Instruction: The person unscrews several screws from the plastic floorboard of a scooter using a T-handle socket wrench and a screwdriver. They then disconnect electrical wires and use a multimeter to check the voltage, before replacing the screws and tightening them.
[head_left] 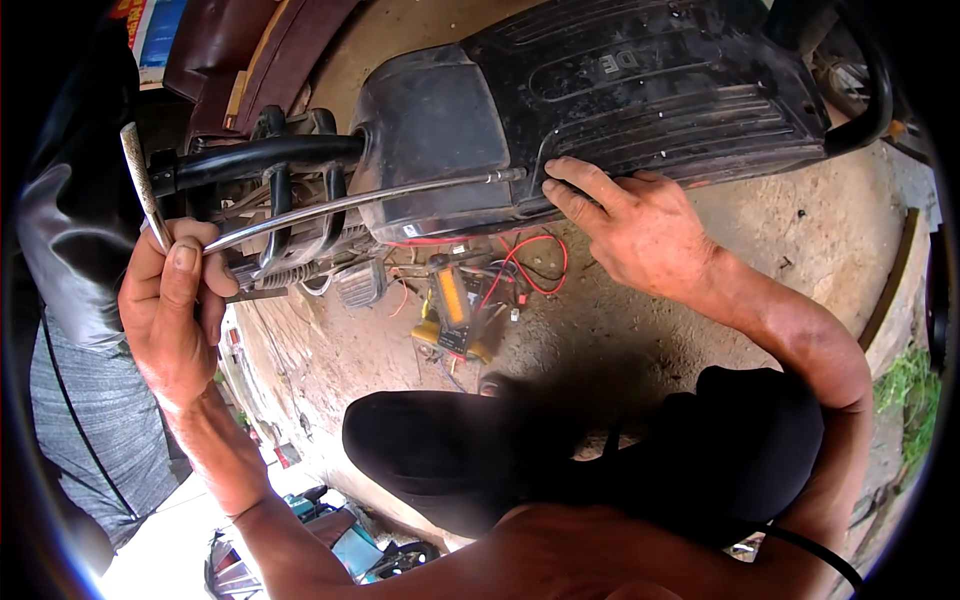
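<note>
My left hand (175, 310) is closed around a long, bright metal rod (340, 203) near its bend. The short, worn arm of the rod sticks up past my fingers, while its long arm runs right and ends in a socket-like tip (508, 175). That tip lies against or just over the black plastic floorboard (660, 120) of what looks like an electric scooter. My right hand (635, 225) rests at the floorboard's lower edge, its index and middle fingers stretched out onto the plastic. The right thumb is hidden.
Below the floorboard lie a red wire (563, 270), a yellow-and-black device (455, 300) and a pedal (361, 284) on the dirty concrete. Black tubing (260, 155) and a coil spring (290, 276) sit near my left hand. My dark-clothed knees are at the bottom.
</note>
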